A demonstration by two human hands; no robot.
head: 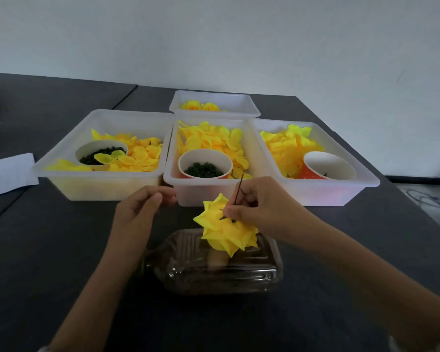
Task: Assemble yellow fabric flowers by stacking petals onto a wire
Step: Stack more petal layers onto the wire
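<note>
Dark table [48, 250] carries four white plastic trays: a left tray [69, 174], a middle tray [249, 148] and a right tray [361, 179] side by side, each heaped with loose yellow petals [208, 139], and a smaller far tray [247, 102] holding finished yellow blooms. A paper cup of small dark green pieces [203, 170] stands in the middle tray; the other two near trays each hold a cup as well. Nearer the person, a clear plastic container [239, 273] lies on the table. Above it, the right hand [264, 207] pinches a thin dark wire [239, 188] threaded through a yellow fabric flower [226, 232], its grip narrow on the stem. The left hand [142, 207] hovers just beside the middle tray, fingers loosely curled, holding nothing visible.
</note>
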